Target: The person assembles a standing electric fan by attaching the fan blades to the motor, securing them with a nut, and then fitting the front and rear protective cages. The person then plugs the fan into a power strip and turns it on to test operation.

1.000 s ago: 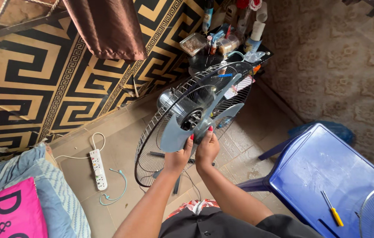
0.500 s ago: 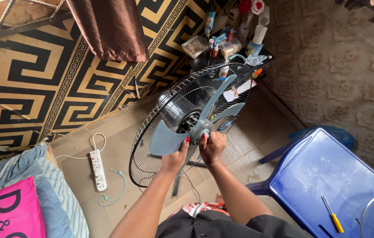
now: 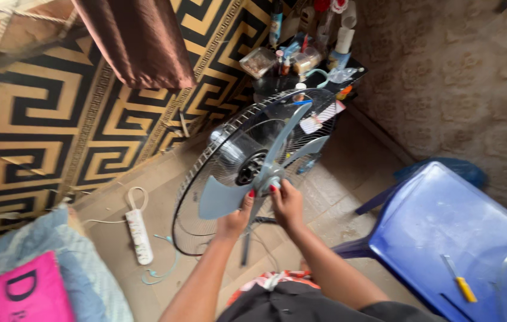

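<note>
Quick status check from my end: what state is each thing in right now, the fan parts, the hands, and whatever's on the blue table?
Fan blade: on the motor hub, uncovered at the front.
Rear grille: mounted behind the blade, tilted.
Left hand: gripping the blade near the hub.
Right hand: fingers at the hub.
Screwdriver: lying flat on the blue table.
Power strip: lying on the floor.

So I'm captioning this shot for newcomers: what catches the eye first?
First, the grey fan blade at centre, gripped by the left hand and right hand against the black wire rear guard. Then the black-and-gold patterned wall at left, and the blue plastic table at lower right, bearing a yellow-handled screwdriver.
</note>
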